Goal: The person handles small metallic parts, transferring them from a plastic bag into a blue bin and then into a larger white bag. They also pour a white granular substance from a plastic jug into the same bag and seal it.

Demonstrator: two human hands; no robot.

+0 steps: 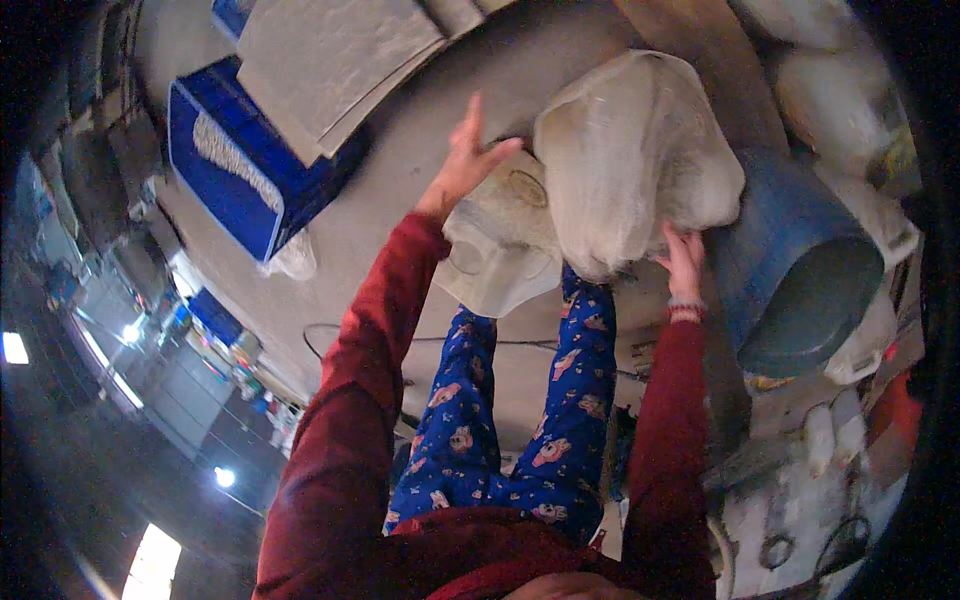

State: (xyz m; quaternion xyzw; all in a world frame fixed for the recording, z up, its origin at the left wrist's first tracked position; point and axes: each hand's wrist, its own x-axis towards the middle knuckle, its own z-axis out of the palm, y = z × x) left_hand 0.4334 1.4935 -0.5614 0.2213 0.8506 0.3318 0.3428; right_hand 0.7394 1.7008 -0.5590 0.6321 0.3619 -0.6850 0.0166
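Note:
A large translucent plastic bag point(620, 160), bulging with pale contents I cannot make out, stands just beyond my legs. My right hand point(684, 262) touches its lower right side, thumb apart from the outstretched fingers. My left hand point(465, 165) is raised to the left of the bag, fingers spread and nothing held. Below and beside that hand sits a whitish plastic container point(495, 265) with a dusty, rounded top piece point(520, 195) behind it; their exact kind is unclear.
To the right a blue drum point(775, 265) lies tilted, its mouth toward me. At left, a blue crate point(265, 170) holds white granules, beside flat grey boards point(335, 60). More filled bags point(835, 100) lie at the far right. A dark cable point(500, 343) crosses the floor near my legs.

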